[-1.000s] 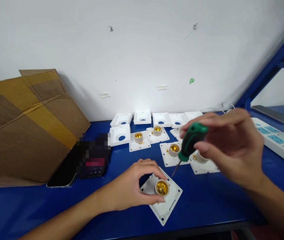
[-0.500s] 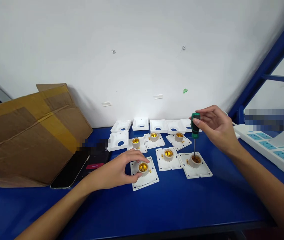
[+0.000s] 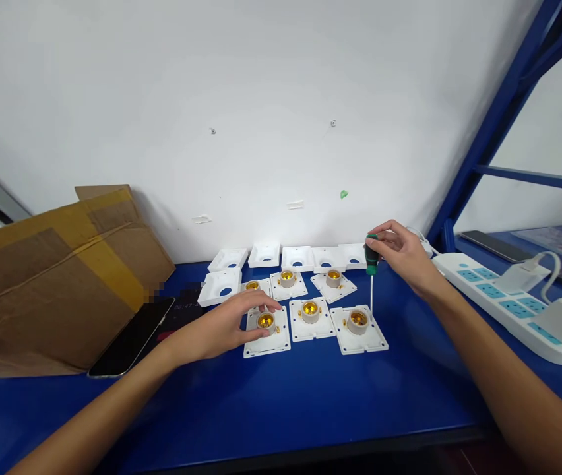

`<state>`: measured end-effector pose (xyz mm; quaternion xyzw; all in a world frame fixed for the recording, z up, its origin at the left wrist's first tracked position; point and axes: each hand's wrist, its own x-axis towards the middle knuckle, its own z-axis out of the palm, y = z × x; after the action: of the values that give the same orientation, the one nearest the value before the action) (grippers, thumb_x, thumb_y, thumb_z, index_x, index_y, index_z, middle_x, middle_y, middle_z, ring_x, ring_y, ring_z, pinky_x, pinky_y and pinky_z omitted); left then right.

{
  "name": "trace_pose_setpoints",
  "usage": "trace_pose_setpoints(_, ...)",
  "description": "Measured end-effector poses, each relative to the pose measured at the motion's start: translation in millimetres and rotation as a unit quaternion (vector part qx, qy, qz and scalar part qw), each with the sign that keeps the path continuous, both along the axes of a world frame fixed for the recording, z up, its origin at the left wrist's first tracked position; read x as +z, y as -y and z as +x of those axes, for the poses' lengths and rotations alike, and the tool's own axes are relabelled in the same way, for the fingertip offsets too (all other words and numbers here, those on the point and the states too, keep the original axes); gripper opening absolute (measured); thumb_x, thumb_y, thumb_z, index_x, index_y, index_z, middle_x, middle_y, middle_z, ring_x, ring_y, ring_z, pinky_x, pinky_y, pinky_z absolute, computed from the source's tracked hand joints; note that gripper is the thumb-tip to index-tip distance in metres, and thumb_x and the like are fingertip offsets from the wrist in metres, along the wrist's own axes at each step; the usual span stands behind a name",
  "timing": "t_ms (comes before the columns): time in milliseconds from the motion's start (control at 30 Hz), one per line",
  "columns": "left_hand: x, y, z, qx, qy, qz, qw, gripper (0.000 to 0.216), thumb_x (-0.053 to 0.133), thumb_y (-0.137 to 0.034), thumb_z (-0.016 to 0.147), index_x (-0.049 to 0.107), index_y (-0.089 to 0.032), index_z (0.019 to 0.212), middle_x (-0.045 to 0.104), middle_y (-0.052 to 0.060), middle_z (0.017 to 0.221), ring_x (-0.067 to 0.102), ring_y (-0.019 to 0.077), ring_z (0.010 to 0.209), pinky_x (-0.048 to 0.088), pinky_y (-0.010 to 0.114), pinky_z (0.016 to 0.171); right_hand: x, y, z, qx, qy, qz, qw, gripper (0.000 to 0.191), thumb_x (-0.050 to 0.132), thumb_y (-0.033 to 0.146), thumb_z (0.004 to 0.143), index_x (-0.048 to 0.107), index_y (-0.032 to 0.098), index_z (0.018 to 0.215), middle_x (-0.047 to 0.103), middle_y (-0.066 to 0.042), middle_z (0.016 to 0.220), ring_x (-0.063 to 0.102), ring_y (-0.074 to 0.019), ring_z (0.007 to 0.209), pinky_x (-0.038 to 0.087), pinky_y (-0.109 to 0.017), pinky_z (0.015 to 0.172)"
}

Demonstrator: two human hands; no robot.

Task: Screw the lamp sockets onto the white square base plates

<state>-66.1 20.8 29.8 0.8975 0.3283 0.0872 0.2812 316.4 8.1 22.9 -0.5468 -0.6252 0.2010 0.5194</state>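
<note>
My left hand (image 3: 226,323) has its thumb and fingers closed round the ceramic socket of the nearest-left lamp holder (image 3: 281,340), a white square plate lying on the table. In my right hand (image 3: 402,254) is a screwdriver (image 3: 371,260) with a green and black handle, held upright by the fingertips. Its shaft points down at the right side of another lamp holder (image 3: 357,340); whether the tip touches the plate I cannot tell. Between these two lies a third lamp holder (image 3: 312,330). More lamp holders (image 3: 288,288) with brass-coloured insides sit behind them.
White square covers (image 3: 297,257) with round holes line the wall. A cardboard box (image 3: 53,284) stands at left, beside a phone (image 3: 135,340). To the right, a white power strip (image 3: 508,307) carries plugged-in chargers. The blue table (image 3: 281,409) ends at a front edge.
The screwdriver has come out of the right lamp holder's socket to its right side. My left hand has brought its lamp holder closer to the middle one and straightened it. The view has shifted right.
</note>
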Motion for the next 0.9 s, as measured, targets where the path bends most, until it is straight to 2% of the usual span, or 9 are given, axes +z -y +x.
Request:
trace_pose_setpoints(100, 7.7, -1, 11, -0.021, 0.005, 0.052, 0.998, 0.029, 0.070, -0.044, 0.099, 0.067, -0.027, 0.123, 0.069, 0.006, 0.123, 0.065, 0.0250, 0.114, 0.052, 0.038, 0.100, -2.4, -4, 14, -0.006, 0.032, -0.059, 0.998, 0.032, 0.061, 0.043, 0.105, 0.063, 0.018, 0.124, 0.071, -0.008, 0.113, 0.071, -0.0213, 0.093, 0.062, -0.040, 0.082)
trace_pose_setpoints(167, 9.9, -2, 18, -0.015, 0.021, 0.091, 0.995, 0.020, 0.062, -0.042, 0.104, 0.067, -0.023, 0.104, 0.069, 0.005, 0.108, 0.065, 0.0227, 0.101, 0.052, 0.036, 0.092, -4.3, -5, 21, 0.007, 0.067, -0.109, 0.992, 0.033, 0.064, 0.039, 0.103, 0.064, 0.018, 0.129, 0.070, -0.009, 0.123, 0.071, -0.0226, 0.101, 0.062, -0.043, 0.086)
trace_pose_setpoints(267, 5.3, -3, 26, 0.006, 0.037, 0.139, 0.990, 0.033, 0.051, -0.039, 0.109, 0.055, -0.021, 0.081, 0.062, 0.003, 0.089, 0.058, 0.0215, 0.086, 0.049, 0.036, 0.084, -7.5, -5, 28, 0.043, 0.135, -0.185, 0.972, 0.034, 0.067, 0.036, 0.102, 0.064, 0.018, 0.131, 0.068, -0.010, 0.130, 0.071, -0.0245, 0.108, 0.062, -0.045, 0.090)
trace_pose_setpoints(333, -2.0, 0, 28, 0.008, 0.046, 0.165, 0.985, 0.032, 0.047, -0.035, 0.110, 0.052, -0.021, 0.082, 0.060, 0.003, 0.089, 0.055, 0.0218, 0.084, 0.046, 0.037, 0.083, -9.4, -4, 31, 0.066, 0.185, -0.228, 0.954, 0.034, 0.067, 0.035, 0.102, 0.064, 0.019, 0.131, 0.067, -0.011, 0.132, 0.070, -0.0249, 0.109, 0.061, -0.046, 0.092)
trace_pose_setpoints(467, -17.2, 6, 28, -0.010, 0.058, 0.194, 0.979, 0.016, 0.045, -0.026, 0.109, 0.058, -0.021, 0.100, 0.063, 0.006, 0.102, 0.056, 0.0238, 0.095, 0.044, 0.039, 0.089, -11.3, -3, 35, 0.091, 0.273, -0.290, 0.913, 0.032, 0.066, 0.036, 0.103, 0.065, 0.020, 0.131, 0.067, -0.011, 0.134, 0.070, -0.0249, 0.111, 0.061, -0.046, 0.093)
trace_pose_setpoints(567, -23.2, 8, 26, -0.017, 0.068, 0.207, 0.976, 0.019, 0.047, -0.023, 0.108, 0.055, -0.021, 0.092, 0.062, 0.004, 0.095, 0.056, 0.0229, 0.090, 0.043, 0.040, 0.090, -11.1, -2, 35, 0.098, 0.317, -0.318, 0.888, 0.031, 0.066, 0.036, 0.103, 0.065, 0.021, 0.131, 0.066, -0.011, 0.135, 0.069, -0.0248, 0.111, 0.061, -0.046, 0.094)
trace_pose_setpoints(700, -25.2, 11, 27, -0.009, 0.081, 0.213, 0.974, 0.029, 0.045, -0.026, 0.110, 0.048, -0.021, 0.082, 0.057, 0.003, 0.086, 0.053, 0.0211, 0.083, 0.043, 0.038, 0.084, -10.6, -1, 33, 0.096, 0.351, -0.330, 0.871, 0.031, 0.065, 0.036, 0.103, 0.065, 0.021, 0.131, 0.066, -0.011, 0.135, 0.069, -0.0248, 0.111, 0.061, -0.046, 0.094)
trace_pose_setpoints(900, -28.4, 18, 30, -0.021, 0.080, 0.212, 0.974, 0.014, 0.046, -0.019, 0.108, 0.056, -0.021, 0.099, 0.062, 0.003, 0.096, 0.057, 0.0204, 0.086, 0.044, 0.036, 0.085, -12.3, 0, 31, 0.087, 0.373, -0.337, 0.860, 0.031, 0.065, 0.036, 0.103, 0.065, 0.021, 0.130, 0.067, -0.011, 0.135, 0.070, -0.0247, 0.111, 0.061, -0.046, 0.094)
